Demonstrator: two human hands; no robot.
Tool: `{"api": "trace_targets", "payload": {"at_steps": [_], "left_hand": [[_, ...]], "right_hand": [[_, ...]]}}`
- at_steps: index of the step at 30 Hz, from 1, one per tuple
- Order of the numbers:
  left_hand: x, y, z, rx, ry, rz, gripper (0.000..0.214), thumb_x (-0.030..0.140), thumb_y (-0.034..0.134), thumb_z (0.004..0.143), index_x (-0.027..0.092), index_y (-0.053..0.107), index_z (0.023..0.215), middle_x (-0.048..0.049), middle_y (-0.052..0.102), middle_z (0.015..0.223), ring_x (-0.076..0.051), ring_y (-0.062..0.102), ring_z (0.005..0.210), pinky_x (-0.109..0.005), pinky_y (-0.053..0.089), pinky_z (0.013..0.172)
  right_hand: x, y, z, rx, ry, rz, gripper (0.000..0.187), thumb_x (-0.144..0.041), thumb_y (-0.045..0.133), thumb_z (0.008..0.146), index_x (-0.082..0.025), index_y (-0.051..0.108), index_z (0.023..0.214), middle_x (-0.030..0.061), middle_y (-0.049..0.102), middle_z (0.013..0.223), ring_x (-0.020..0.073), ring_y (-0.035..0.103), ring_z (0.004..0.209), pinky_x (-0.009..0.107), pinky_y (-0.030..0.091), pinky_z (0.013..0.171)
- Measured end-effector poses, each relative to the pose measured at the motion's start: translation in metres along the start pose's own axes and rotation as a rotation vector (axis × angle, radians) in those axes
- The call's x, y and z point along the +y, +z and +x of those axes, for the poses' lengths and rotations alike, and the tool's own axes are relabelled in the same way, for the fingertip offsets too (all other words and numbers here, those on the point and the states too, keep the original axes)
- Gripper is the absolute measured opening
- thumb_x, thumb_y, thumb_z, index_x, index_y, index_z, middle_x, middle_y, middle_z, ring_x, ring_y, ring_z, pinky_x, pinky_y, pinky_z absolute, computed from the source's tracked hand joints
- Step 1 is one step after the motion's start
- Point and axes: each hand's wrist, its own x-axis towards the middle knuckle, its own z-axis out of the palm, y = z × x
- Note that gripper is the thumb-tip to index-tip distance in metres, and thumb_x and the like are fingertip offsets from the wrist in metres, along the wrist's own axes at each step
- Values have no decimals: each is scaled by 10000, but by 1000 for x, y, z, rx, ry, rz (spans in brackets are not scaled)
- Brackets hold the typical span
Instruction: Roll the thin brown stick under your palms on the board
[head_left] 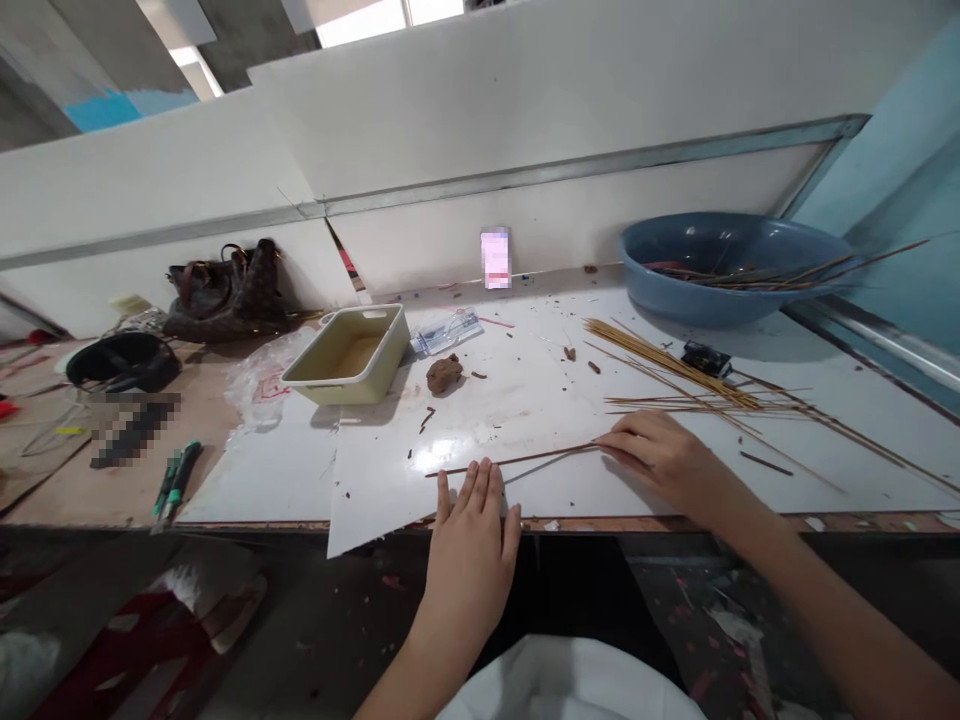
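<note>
A thin brown incense stick (551, 455) lies nearly level in front of me, close to the table's front edge. My left hand (471, 530) rests with its fingers stretched flat over the stick's left part. My right hand (664, 455) pinches the right end between thumb and fingers. Beyond the left hand sits a lump of brown dough (445, 374), with small brown crumbs and rolls around it. To the right, past my right hand, lies a bundle of thin bamboo sticks (667, 360). Several loose thin sticks (675, 404) fan out beside it.
A pale green tub (349, 362) stands at the left, near a clear plastic packet (448, 330). Farther left are a brown handbag (225, 295) and green-black cutters (178, 478). A blue basin (697, 300) holding long sticks stands back right. A phone (496, 258) leans on the wall.
</note>
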Motion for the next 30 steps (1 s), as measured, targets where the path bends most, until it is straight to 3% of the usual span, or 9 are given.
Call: {"api": "trace_targets", "payload": {"at_steps": [4,10,22,26,30], "left_hand": [[-1,0,-1,-1,4,-1,536,325,372,1134,168,465,1638,-122,480,1685,-317,449,1576,-674,286,1324],[-1,-2,-2,-30,-22,-50,548,393,334,1155,157,469,1630,-91,451,1700,-282,428,1591,-648,257,1344],[-1,0,-1,-36,6,-5,556,352,354,1144,129,439,1646,-105,427,1711,-297,407,1601,-650,283,1334],[0,2,-4,3,4,-18,551,362,382,1140,152,450,1645,-105,455,1701,-298,418,1595,-635,274,1341],[0,3,-4,14,-16,-44,554,397,369,1149,160,457,1641,-94,457,1702,-279,418,1597,-616,271,1348]], "right_hand": [[-35,18,25,7,-81,-13,198,-138,571,1058,-172,753,1128,88,698,966,249,636,932,401,525,912],[-42,38,31,-76,-101,-111,252,-19,543,994,-114,748,1106,114,675,982,262,599,939,404,506,922],[-52,34,26,-168,-108,-259,360,9,551,952,-57,721,1263,139,700,1021,278,625,944,404,510,915],[-63,36,19,-167,-80,-284,419,-75,533,1004,8,644,1399,153,693,1019,299,622,959,438,499,937],[-75,38,17,-180,-18,-296,477,-273,508,1092,26,600,1452,176,692,1074,322,615,1008,456,491,957]]}}
